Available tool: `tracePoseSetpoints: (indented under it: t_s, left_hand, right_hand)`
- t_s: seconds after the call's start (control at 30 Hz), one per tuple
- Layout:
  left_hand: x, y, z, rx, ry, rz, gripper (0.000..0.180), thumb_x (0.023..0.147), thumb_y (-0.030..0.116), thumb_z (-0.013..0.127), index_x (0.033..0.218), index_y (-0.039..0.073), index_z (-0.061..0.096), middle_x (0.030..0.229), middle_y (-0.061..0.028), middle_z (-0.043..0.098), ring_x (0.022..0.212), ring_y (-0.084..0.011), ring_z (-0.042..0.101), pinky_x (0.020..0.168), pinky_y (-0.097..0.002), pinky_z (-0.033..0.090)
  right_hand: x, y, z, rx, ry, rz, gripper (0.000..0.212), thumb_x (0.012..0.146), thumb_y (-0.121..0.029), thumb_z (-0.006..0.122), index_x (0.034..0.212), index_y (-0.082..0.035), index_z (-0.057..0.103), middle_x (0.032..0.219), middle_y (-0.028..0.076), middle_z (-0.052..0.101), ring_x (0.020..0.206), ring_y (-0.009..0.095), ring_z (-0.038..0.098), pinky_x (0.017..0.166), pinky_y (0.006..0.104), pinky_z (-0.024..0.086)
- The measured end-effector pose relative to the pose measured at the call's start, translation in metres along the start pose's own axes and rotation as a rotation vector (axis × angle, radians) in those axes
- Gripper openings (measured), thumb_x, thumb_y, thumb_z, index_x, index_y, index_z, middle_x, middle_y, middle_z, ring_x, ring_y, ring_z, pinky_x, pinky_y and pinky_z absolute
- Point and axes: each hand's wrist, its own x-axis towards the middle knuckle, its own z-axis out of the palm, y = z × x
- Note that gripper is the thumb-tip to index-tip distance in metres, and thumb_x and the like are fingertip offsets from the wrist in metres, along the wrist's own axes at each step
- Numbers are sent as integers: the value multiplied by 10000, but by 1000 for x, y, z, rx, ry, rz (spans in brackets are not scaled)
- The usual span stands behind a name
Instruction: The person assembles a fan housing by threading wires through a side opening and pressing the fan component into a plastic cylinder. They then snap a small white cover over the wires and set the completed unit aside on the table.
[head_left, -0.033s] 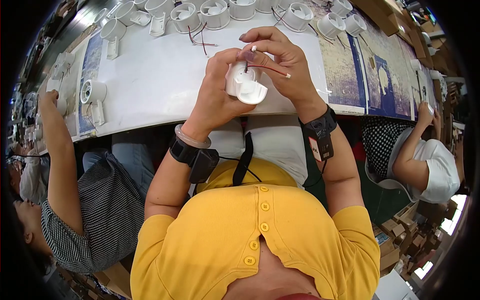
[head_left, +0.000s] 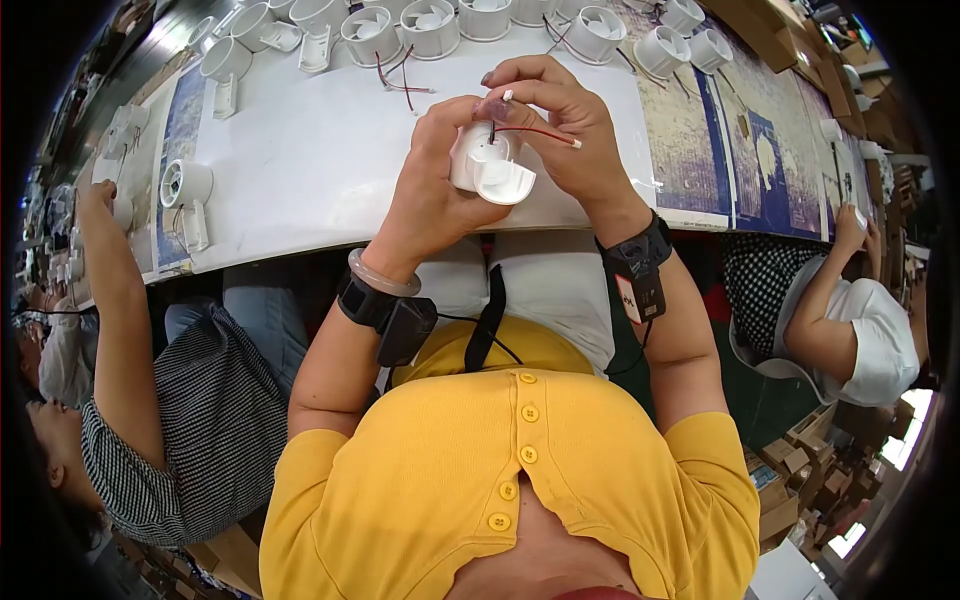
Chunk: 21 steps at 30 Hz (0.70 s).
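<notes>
A white cylindrical plastic housing [head_left: 467,165] with a curved lip on its near side is over the table's front edge. My left hand [head_left: 430,190] wraps around it from the left, thumb below and fingers on the far side. Thin wires rise out of the housing's end. A red-and-black wire lead [head_left: 535,132] runs across to the right, its small white connector in front of my right hand [head_left: 590,150]. That hand's thumb and fingertips pinch together above the housing, with another small white connector [head_left: 508,96] between them. The wire inside the pinch is partly hidden.
White round housings [head_left: 430,32] with fan-like insides line the far side of the white tabletop [head_left: 300,150], some trailing wires [head_left: 405,85]. Another housing [head_left: 187,184] stands at left. Co-workers sit on both sides; one person's arm [head_left: 125,310] reaches over the table at left.
The white housing in my left hand has shifted very slightly upward, and the red-and-black lead's end has moved up a little with it. My grips look the same.
</notes>
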Motion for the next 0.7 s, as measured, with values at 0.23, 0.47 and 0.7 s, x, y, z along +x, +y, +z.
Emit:
tracePoseSetpoints:
  t_s: [0.23, 0.47, 0.7]
  left_hand:
    - [1, 7, 2, -179, 24, -110, 753, 693, 81, 776, 1315, 43, 352, 1234, -109, 487, 1139, -232, 526, 940, -340, 454]
    - [2, 5, 2, -232, 37, -178, 733, 713, 112, 782, 1277, 30, 321, 1192, -126, 499, 1088, -220, 559, 899, -324, 479]
    - [1, 6, 1, -182, -24, -178, 726, 704, 49, 752, 1284, 37, 316, 1221, -111, 475, 1126, -207, 514, 944, -322, 439]
  right_hand:
    - [5, -12, -1, -10, -108, 17, 221, 918, -61, 574, 1116, -67, 671, 1254, 90, 581, 1164, 182, 545, 960, 298, 444]
    - [5, -20, -4, 17, -208, 14, 217, 975, -147, 503, 1074, -29, 656, 1248, 92, 581, 1127, 186, 556, 960, 301, 432]
    - [3, -12, 12, 172, -74, 105, 246, 1004, -185, 484, 1032, -4, 649, 1173, 83, 599, 1031, 143, 571, 919, 275, 440]
